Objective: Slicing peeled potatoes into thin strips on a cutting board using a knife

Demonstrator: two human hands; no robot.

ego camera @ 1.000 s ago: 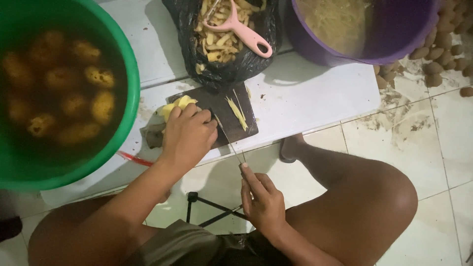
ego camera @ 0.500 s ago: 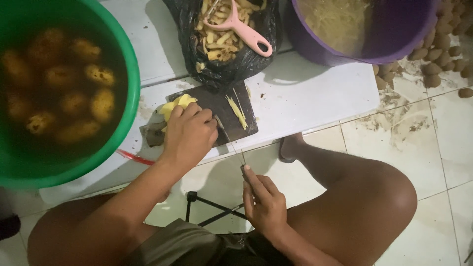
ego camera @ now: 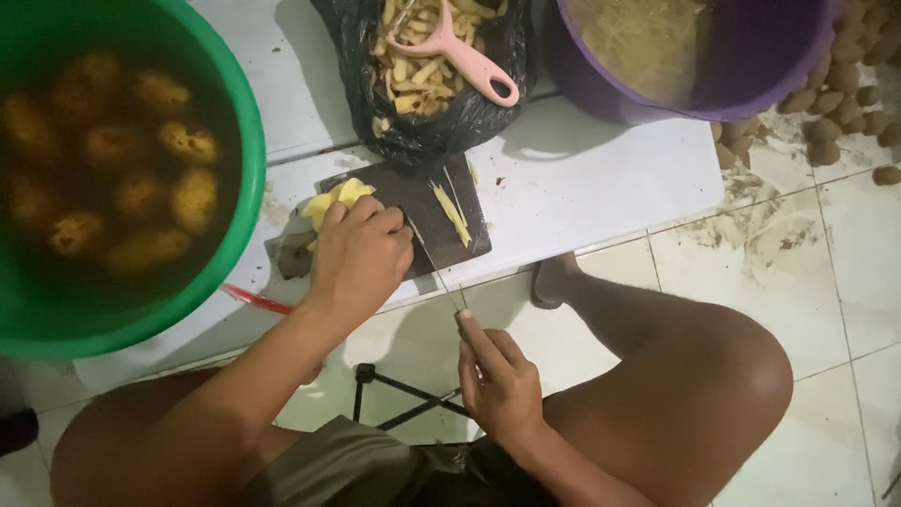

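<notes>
A peeled yellow potato is pinned to a dark cutting board by the left hand, whose fingers are curled closed over it. The board is laid on a white tabletop set low over a tiled floor. A thin-bladed knife is gripped by the right hand, the fingers wrapped shut around the handle and the forefinger stretched along its top; the blade is angled up toward the board and is seen just beside the left hand's fingertips. Whether the edge is touching the potato cannot be told, since the contact is hidden by the left hand. A few pale cut strips are left lying on the right part of the board, apart from the potato.

Behind the board, a black plastic bag of peelings is seen open, with a pink peeler resting on top. To the left, a large green tub is filled with murky water in which peeled potatoes are submerged. At upper right, a purple tub of shredded pale material is placed, and unpeeled brown potatoes are heaped on the floor beside it. The person's bare knees are spread on either side of the work.
</notes>
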